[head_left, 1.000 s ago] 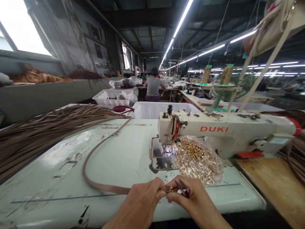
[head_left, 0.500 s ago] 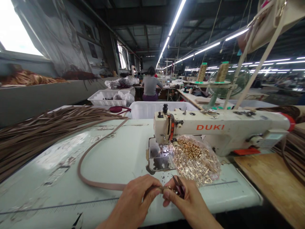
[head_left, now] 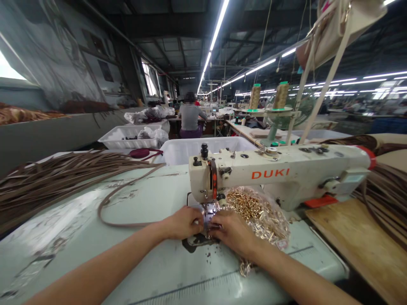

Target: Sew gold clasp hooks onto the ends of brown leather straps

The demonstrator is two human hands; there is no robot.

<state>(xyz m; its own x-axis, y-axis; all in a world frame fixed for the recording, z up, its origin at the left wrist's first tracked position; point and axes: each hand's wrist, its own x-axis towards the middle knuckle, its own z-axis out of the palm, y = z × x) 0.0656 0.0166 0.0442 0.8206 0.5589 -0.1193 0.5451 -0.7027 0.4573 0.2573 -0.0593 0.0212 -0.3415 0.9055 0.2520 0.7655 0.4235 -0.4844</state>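
A long brown leather strap (head_left: 124, 223) loops over the table from the left and runs under my left forearm to my left hand (head_left: 186, 222). My left fingers are closed on its end just left of the presser foot. My right hand (head_left: 230, 228) is opposite, its fingers bent and pressed together at the needle plate (head_left: 210, 212); what they hold is hidden. The sewing machine (head_left: 270, 167) stands over both hands. Against my right hand lies a clear plastic bag of gold metal clasps (head_left: 248, 204). A few gold clasps (head_left: 244, 267) lie below my right wrist.
A bundle of brown straps (head_left: 63, 178) covers the table's left side. Behind the machine is a white plastic bin (head_left: 171, 150). Thread cones (head_left: 280, 96) stand at the back right. A wooden board (head_left: 349, 241) lies at right. A person (head_left: 190, 118) sits farther off.
Both hands have moved forward from the table's front edge to the needle area, drawing the strap along. The small scissors seen in my right hand before no longer show. The view has shifted right.
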